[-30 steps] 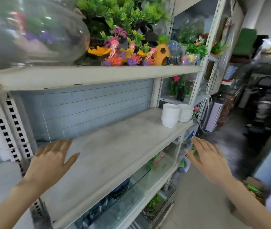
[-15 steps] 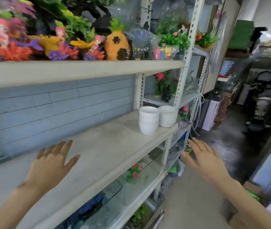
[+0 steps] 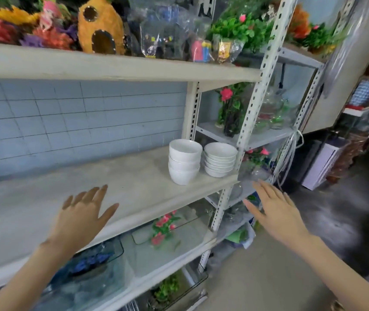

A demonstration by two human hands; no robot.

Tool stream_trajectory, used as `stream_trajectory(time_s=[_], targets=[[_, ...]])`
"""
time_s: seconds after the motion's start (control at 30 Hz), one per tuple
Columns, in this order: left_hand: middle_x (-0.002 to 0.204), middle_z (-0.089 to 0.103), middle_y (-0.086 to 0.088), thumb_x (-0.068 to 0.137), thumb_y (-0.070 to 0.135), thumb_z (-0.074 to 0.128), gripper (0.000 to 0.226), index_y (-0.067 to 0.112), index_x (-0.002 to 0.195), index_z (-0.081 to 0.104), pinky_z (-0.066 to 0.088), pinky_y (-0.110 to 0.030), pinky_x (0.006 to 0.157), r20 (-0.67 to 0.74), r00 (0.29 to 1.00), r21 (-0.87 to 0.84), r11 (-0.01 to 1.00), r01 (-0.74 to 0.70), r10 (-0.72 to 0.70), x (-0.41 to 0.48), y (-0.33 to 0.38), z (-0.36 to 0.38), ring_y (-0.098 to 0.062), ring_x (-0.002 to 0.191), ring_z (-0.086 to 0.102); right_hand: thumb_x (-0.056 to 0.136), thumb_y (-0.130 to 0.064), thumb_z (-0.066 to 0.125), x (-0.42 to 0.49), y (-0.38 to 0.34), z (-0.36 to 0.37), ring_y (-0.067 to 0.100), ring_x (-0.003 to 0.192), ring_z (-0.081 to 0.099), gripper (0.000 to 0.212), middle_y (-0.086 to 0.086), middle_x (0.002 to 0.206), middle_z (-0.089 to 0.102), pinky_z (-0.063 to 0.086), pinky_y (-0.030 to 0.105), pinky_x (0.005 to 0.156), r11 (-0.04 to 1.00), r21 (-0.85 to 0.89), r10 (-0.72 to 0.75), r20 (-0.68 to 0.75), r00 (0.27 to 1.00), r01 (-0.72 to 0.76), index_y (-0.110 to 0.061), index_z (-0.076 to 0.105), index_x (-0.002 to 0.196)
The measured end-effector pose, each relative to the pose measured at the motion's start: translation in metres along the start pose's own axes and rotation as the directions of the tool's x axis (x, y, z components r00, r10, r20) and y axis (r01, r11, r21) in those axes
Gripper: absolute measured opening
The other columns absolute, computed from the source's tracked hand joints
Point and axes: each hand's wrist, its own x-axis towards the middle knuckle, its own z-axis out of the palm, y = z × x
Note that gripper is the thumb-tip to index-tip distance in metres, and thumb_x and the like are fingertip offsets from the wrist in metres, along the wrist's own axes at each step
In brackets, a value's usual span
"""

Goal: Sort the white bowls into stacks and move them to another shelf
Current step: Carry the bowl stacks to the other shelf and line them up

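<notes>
**Over the shelf (image 3: 122, 176): left hand (image 3: 82, 212) and right hand (image 3: 275, 209) both empty**

Beyond the left hand's fingertips and off to its right, two white stacks sit at the shelf's far end; deep bowls (image 3: 184, 161) nearer that hand, shallow bowls (image 3: 219, 159) just beside them, next to the metal post (image 3: 246, 122); left hand fingers straight and spread, contact with the board unclear; right hand past the shelf end, below and right of the stacks, fingers straight, holding nothing; pineapple ornament (image 3: 100, 25) on the board above the left hand; glass tanks (image 3: 170, 239) beneath both hands.
</notes>
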Motion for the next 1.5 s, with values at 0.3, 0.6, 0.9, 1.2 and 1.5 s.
stream_trajectory(time_s=[0.3,0.6,0.9,1.2,1.5], targets=[[0.153,0.033,-0.002,0.083,0.073,0.021,0.086,0.019,0.151,0.019,0.025,-0.040,0.113,0.061,0.996,-0.037,0.997,0.062,-0.059,0.061,0.037,0.013,-0.024,0.137,0.036,0.084,-0.063,0.027,0.091,-0.012,0.023,0.016,0.142,0.021,0.079,-0.002,0.157,0.015,0.031,0.037,0.107,0.928,0.320,-0.215,0.033,0.976,0.193,-0.025,0.007,0.150],[0.159,0.008,0.011,0.063,0.090,0.023,0.110,0.034,0.146,-0.021,0.025,-0.031,0.111,0.275,0.956,-0.286,0.958,-0.018,0.100,0.135,0.097,0.046,-0.014,0.142,0.025,0.079,-0.062,0.058,0.181,-0.043,0.068,-0.005,0.141,0.003,0.094,-0.027,0.153,-0.009,0.012,0.029,0.117,0.556,0.788,-0.450,0.017,0.893,0.265,-0.060,-0.021,0.131],[0.159,0.013,0.005,0.068,0.058,0.074,0.131,0.040,0.134,-0.037,0.031,-0.029,0.107,0.252,0.966,-0.430,0.901,0.053,0.063,0.165,0.135,0.074,-0.018,0.142,0.028,0.078,-0.052,0.065,0.222,-0.051,0.096,-0.004,0.142,0.006,0.107,-0.019,0.155,-0.008,0.007,0.006,0.111,0.338,0.883,-0.598,-0.065,0.799,0.325,-0.049,-0.025,0.134],[0.143,0.036,0.021,0.068,0.026,0.085,0.132,0.040,0.143,-0.023,0.034,-0.009,0.102,0.228,0.972,-0.720,0.661,0.212,-0.063,0.167,0.155,0.092,0.005,0.127,0.044,0.069,-0.056,0.072,0.236,-0.059,0.108,0.001,0.141,0.016,0.120,-0.018,0.154,0.012,0.021,0.032,0.117,0.175,0.922,-0.612,-0.174,0.772,0.346,-0.040,-0.020,0.143],[0.125,0.046,0.023,0.061,0.018,0.089,0.127,0.024,0.149,-0.003,0.040,-0.007,0.094,0.141,0.963,-0.756,0.603,0.255,-0.230,0.152,0.175,0.087,0.003,0.112,0.051,0.062,-0.052,0.080,0.233,-0.053,0.110,0.001,0.140,0.021,0.120,-0.026,0.150,0.018,0.030,0.046,0.112,-0.006,0.954,-0.626,-0.238,0.743,0.301,-0.043,-0.006,0.145]])
